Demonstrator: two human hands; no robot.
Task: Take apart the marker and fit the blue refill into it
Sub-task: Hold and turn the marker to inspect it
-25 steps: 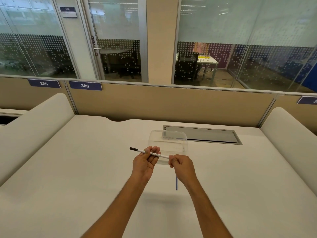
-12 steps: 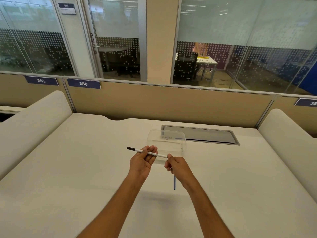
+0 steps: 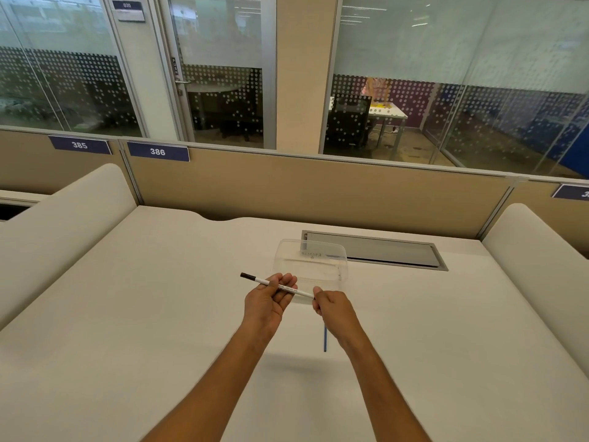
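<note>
A thin white marker (image 3: 259,281) with a dark cap at its left end lies across both my hands above the white desk (image 3: 127,330). My left hand (image 3: 267,301) cradles its middle with the fingers curled under it. My right hand (image 3: 333,309) pinches the marker's right end with the fingertips. The blue refill (image 3: 325,339), a slim blue stick, lies on the desk just below my right hand, its upper part hidden by that hand.
A clear plastic container (image 3: 310,266) stands on the desk right behind my hands. A grey cable hatch (image 3: 382,250) is set into the desk behind it. Beige partition panels and padded side dividers (image 3: 63,224) border the desk.
Both hands keep the same hold on the marker. The view has shifted slightly; the hands and marker sit a little lower and left in it.
</note>
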